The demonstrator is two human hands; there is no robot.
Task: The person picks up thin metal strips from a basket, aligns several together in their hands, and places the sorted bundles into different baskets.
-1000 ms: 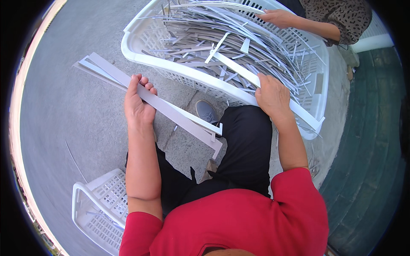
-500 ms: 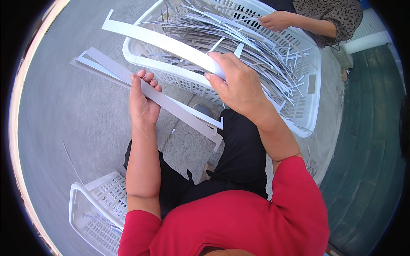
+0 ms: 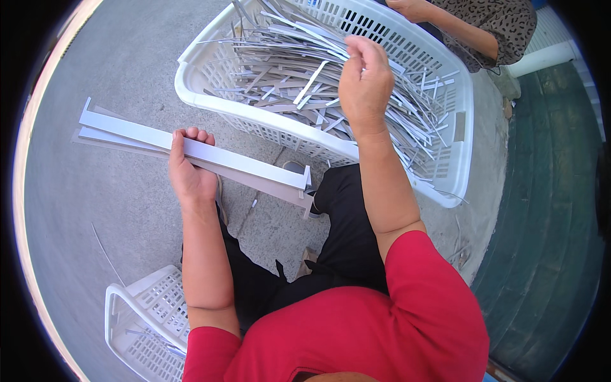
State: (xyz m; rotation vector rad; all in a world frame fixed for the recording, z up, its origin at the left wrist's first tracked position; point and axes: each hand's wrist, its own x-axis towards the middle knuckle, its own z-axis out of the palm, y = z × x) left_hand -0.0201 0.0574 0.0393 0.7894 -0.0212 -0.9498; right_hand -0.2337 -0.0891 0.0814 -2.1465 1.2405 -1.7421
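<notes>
My left hand (image 3: 192,175) is closed around a small bundle of long flat strips (image 3: 235,162), white and grey, held over the floor in front of my left knee. A wide white strip with a short bent tab at each end lies on top, and grey strips show below it. My right hand (image 3: 367,83) is raised over the large white basket (image 3: 184,83), fingers loosely bent and a little blurred, thumb apart from them. No strip shows in it. Under it lies a heap of thin white and grey strips (image 3: 286,70) filling much of the basket.
At the basket's far right side sits another person, whose hand (image 3: 412,9) and patterned sleeve (image 3: 493,28) show at the top edge. A smaller white basket (image 3: 118,318) with a few strips stands at my lower left. A white pipe (image 3: 544,60) lies at the right.
The wide white strip has passed from my right hand onto the bundle in my left. My right hand has moved up over the heap; the left has moved left and down.
</notes>
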